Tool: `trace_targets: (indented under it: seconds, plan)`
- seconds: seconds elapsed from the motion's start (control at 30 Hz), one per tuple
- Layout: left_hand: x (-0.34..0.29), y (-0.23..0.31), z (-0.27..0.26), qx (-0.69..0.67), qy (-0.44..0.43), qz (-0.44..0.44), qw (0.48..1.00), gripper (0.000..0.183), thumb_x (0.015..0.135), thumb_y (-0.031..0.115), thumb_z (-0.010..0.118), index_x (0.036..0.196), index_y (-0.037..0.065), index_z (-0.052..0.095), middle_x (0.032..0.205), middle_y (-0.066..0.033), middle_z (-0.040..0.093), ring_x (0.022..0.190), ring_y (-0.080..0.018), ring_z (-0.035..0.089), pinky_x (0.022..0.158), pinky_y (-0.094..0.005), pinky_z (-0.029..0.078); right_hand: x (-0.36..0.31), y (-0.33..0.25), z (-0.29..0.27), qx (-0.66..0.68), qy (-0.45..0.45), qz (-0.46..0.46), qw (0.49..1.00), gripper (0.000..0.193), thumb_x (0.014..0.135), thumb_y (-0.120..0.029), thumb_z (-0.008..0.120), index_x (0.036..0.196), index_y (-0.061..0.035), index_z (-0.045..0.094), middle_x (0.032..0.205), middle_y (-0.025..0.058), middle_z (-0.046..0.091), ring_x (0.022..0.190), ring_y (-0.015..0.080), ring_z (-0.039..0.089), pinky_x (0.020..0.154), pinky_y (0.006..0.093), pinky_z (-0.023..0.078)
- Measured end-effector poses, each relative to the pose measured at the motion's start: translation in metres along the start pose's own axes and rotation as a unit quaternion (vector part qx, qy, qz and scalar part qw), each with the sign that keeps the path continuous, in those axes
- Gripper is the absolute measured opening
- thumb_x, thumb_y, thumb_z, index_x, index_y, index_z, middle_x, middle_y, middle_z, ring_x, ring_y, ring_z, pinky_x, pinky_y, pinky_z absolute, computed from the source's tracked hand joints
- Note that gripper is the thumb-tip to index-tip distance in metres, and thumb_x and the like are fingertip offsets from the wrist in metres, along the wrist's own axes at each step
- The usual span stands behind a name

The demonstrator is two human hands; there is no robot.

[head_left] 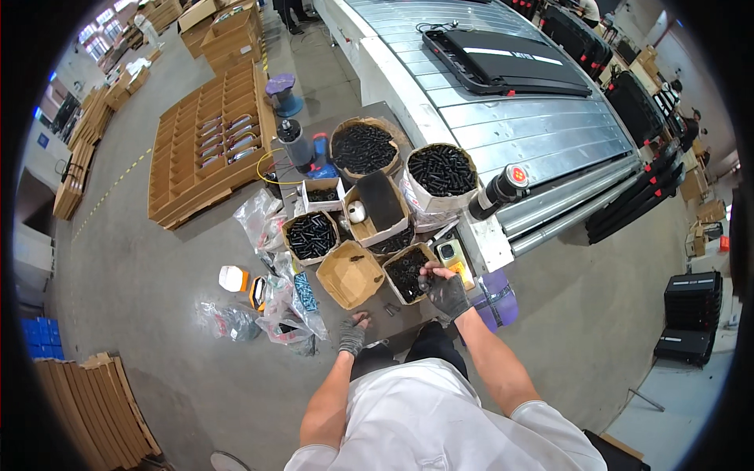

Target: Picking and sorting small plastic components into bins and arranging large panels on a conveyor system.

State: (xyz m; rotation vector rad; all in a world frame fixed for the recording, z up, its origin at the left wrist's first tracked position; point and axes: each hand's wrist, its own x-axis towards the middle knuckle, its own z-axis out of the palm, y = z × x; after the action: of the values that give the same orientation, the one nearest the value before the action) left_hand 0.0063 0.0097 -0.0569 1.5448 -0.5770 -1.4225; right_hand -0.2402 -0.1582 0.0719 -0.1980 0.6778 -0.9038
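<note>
My right hand, in a dark fingerless glove, is over the right edge of a cardboard box of small black parts. Its fingertips are drawn together, and whatever they hold is too small to make out. Near the bench's front edge, my left hand wears a grey fingerless glove. Its fingers are curled in, hiding anything inside. Between the hands lie a few small dark cylindrical pieces. An open cardboard box with a couple of dark parts in it stands beyond my left hand.
Boxes of black screws and black cylindrical parts crowd the bench. Plastic bags lie at left, near a blue-handled power tool. A roller conveyor carries a black panel. A divided cardboard tray stands far left.
</note>
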Motion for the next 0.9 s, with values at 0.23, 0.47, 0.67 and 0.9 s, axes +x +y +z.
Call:
trace_targets:
  seconds: [0.23,0.47,0.67,0.9]
  plan:
    - [-0.034,0.052,-0.001,-0.037,-0.015,-0.04,0.998,0.025,0.089,0.003,0.058,0.114,-0.004,0.059,0.097,-0.0103,0.067,0.079,-0.0165,0.065,0.075,-0.0268,0.053,-0.023,0.002,0.029,0.022,0.004,0.001,1.0,0.033,0.093,-0.021,0.05,0.114,0.0023,0.057,0.111,0.0174,0.061,0.105,0.0279,0.06,0.095,0.0371,0.048]
    - [-0.07,0.148,0.028,-0.101,-0.05,-0.084,0.99,0.021,0.088,0.011,0.063,0.104,-0.003,0.064,0.086,-0.0069,0.066,0.073,-0.0148,0.063,0.071,-0.0267,0.053,-0.044,0.008,0.03,0.0,-0.058,0.047,0.997,0.039,0.091,-0.018,0.049,0.124,0.0029,0.052,0.124,0.0173,0.057,0.12,0.0272,0.052,0.105,0.0358,0.038]
    - [-0.064,0.183,0.047,-0.01,-0.072,-0.03,0.997,0.025,0.089,0.021,0.064,0.102,-0.001,0.064,0.079,-0.0039,0.064,0.065,-0.012,0.06,0.062,-0.0245,0.049,-0.058,0.013,0.042,-0.042,-0.072,0.056,0.995,0.039,0.087,-0.01,0.052,0.124,0.0025,0.052,0.122,0.0165,0.058,0.118,0.0261,0.054,0.104,0.0337,0.04]
    - [-0.067,0.197,0.059,-0.079,-0.108,-0.014,0.991,0.025,0.091,0.017,0.061,0.108,-0.001,0.061,0.087,-0.0064,0.067,0.075,-0.0118,0.061,0.071,-0.0248,0.05,-0.067,0.016,0.038,-0.058,-0.04,0.021,0.997,0.034,0.09,-0.011,0.055,0.123,-0.0011,0.053,0.116,0.0138,0.061,0.113,0.0235,0.057,0.098,0.0319,0.045]
